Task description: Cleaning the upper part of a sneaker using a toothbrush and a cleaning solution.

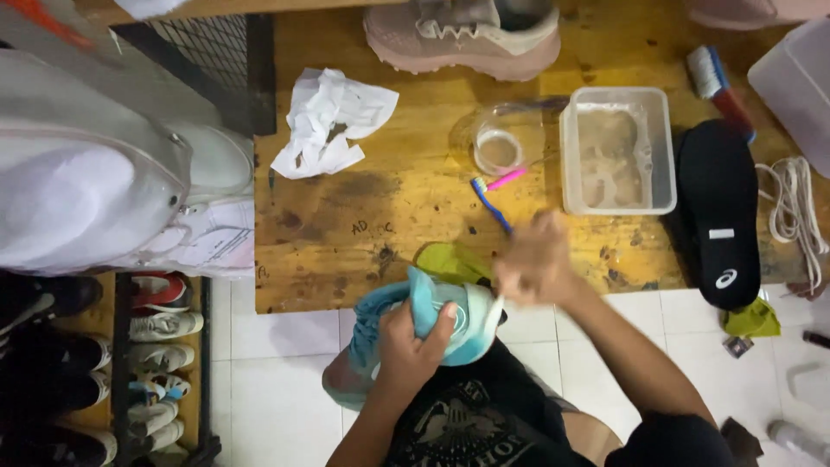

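Both hands work: my left fingers (413,339) grip a teal shoe (415,333); right hand (534,259), blurred, grip unclear, beside a toothbrush (493,203).

Left hand (413,339) fingers curled in a firm grasp, right hand (534,261) motion-blurred, loosely closed, forearms angled inward

1. The sneaker (415,333) is light blue, fading to white at one end.
2. Just behind it, the cloth (450,262) is yellow-green.
3. The table (389,207) is honey yellow, blotched with dark stains.
4. Far side, a dusty pink shoe (462,36).
5. The toothbrush (493,203) is blue, with a pink one crossing it.
6. On the right, a black insole (718,207) with a white mark.
7. On the left, the crumpled paper (328,121) is white.
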